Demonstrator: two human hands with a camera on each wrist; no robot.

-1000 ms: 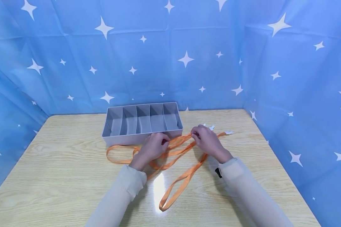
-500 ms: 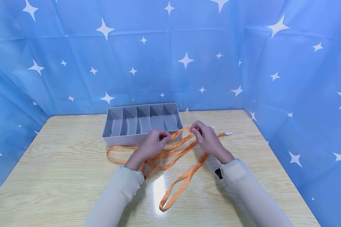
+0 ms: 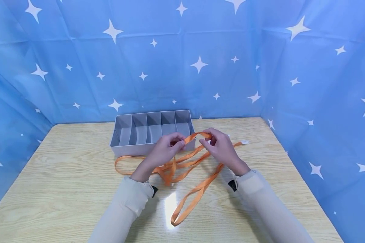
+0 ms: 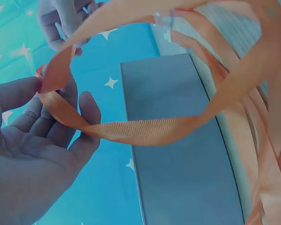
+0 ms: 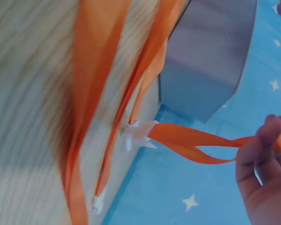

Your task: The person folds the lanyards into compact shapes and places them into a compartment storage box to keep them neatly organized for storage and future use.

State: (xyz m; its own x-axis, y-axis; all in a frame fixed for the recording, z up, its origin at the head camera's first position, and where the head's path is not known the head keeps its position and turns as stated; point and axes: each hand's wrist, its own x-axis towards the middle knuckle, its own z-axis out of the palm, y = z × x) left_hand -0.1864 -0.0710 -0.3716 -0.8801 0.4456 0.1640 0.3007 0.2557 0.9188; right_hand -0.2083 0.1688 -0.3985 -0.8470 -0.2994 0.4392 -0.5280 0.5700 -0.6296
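While the other straps [image 3: 204,184] are left on the table [image 3: 64,175], one orange strap [image 4: 147,132] has been raised higher | pinched by left hand [image 3: 165,148], held in right hand's [image 3: 222,148] curled fingers | bowed before grey box's [image 3: 140,149] right end | separation judged under way
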